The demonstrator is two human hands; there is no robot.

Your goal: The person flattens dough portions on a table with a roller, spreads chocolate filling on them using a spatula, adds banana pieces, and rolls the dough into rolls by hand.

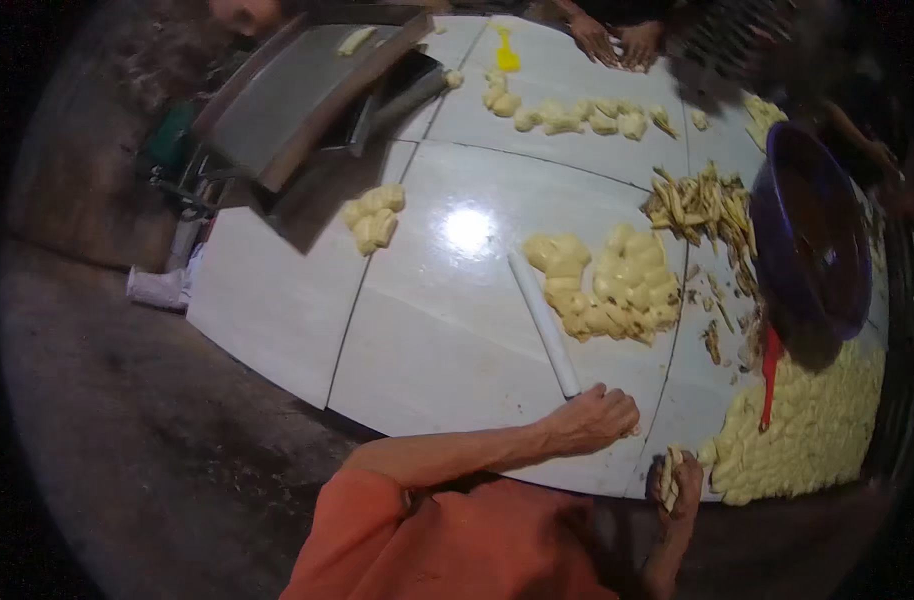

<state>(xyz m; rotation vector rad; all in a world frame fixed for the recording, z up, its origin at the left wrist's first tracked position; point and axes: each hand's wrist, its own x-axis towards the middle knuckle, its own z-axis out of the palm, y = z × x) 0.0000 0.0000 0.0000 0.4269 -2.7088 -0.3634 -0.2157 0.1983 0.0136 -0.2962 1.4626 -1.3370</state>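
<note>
My left hand (603,414), curled closed, grips the near end of a long white rolling pin (541,323) lying on the tiled table (437,350). Just beyond the pin are spread, lumpy patches of pale yellow dough (629,282). My right hand (684,485), at the front edge, holds a few pale elongated pieces, perhaps dough or peeled fruit. Beside it lies a broad sheet of lumpy yellow dough (797,430) with a red utensil (768,375) on it. A pile of yellowish strips (699,210) sits farther back, next to a large purple basin (807,230).
A metal sheeting tray or machine (287,100) stands at back left. Smaller dough lumps (374,218) and a row of pieces (562,117) lie on the table, near a yellow scraper (507,55). Co-workers' hands (617,42) are at the back; another arm (862,145) is at right.
</note>
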